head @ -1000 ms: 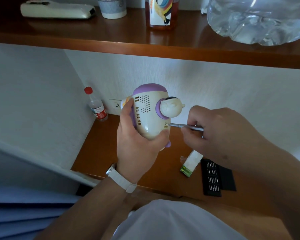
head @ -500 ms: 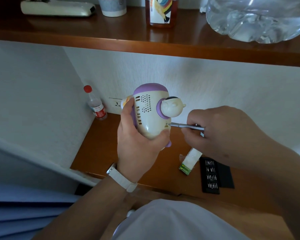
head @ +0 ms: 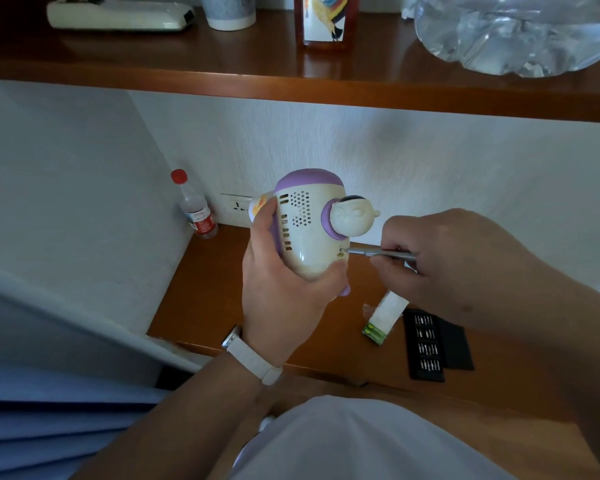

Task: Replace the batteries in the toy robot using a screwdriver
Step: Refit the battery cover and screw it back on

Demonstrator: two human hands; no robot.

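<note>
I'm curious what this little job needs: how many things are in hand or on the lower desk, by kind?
Toy robot: 1
Screwdriver: 1
Battery pack: 1
Bit case: 1
Red-capped bottle: 1
Total: 5

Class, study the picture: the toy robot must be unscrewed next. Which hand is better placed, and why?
Right. The right hand pinches the screwdriver, whose tip sits at a hole in the toy robot; the left hand grips the toy's body, steadying it.

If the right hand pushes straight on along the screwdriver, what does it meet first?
The toy robot: the screwdriver tip, held by the right hand, seems to touch its lower shell.
</note>
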